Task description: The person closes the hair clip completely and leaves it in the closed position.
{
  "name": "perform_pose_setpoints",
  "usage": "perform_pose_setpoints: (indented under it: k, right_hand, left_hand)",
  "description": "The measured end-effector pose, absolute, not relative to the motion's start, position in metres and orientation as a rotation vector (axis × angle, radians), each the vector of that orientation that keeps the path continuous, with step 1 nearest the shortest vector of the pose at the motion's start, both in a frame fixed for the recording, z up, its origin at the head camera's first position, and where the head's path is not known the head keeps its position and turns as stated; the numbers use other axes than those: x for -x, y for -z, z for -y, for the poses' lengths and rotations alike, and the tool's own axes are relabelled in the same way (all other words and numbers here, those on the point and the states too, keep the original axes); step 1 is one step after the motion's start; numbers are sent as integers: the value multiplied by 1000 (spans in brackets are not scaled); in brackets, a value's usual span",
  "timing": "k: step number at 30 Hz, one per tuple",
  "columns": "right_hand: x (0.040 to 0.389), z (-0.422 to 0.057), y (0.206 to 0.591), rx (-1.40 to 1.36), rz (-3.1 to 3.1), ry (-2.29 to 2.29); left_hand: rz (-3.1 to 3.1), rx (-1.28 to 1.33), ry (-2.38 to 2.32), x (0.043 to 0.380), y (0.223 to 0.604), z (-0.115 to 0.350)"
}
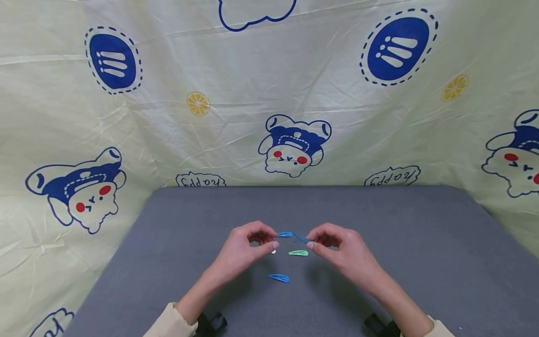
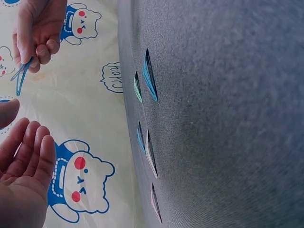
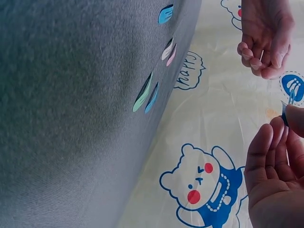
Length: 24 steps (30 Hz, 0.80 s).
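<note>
My right hand (image 1: 343, 248) pinches a blue snap hair clip (image 1: 300, 238) between thumb and fingertips, above the table. The clip's two parts stand spread apart in the left wrist view. Facing it, my left hand (image 1: 248, 245) is raised with bent, relaxed fingers, thumb apart from them and nothing between. Below the hands lie a green hair clip (image 1: 298, 253), a blue one (image 1: 285, 234) farther back and another blue one (image 1: 279, 278) nearer me. A white clip (image 2: 150, 154) and a pink clip (image 2: 156, 204) show in the left wrist view; in the head view my left hand mostly hides them.
The clips lie on a dark grey cloth-covered table (image 1: 189, 210). Behind it hangs a pale curtain (image 1: 236, 140) printed with blue bears and orange slices. Black wrist straps (image 1: 210, 324) show by both sleeves.
</note>
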State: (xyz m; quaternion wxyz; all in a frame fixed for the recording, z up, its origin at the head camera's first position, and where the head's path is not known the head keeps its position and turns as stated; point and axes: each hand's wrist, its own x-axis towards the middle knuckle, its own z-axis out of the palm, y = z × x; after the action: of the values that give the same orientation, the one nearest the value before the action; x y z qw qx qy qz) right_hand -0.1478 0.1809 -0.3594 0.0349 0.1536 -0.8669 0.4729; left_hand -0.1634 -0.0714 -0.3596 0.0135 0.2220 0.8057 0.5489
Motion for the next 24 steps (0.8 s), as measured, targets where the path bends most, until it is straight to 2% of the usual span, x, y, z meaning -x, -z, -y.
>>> perform_pose_setpoints:
  k: [3, 15, 24]
  right_hand:
    - [146, -181, 360, -497, 2649, -1448]
    - [136, -179, 362, -514, 2615, -1494]
    - [132, -176, 365, -556, 2577, -1486]
  left_hand:
    - [-2513, -704, -1714, 155, 349, 70]
    - [-2455, -709, -1725, 149, 343, 70]
    - [-2422, -731, -1733, 157, 367, 71]
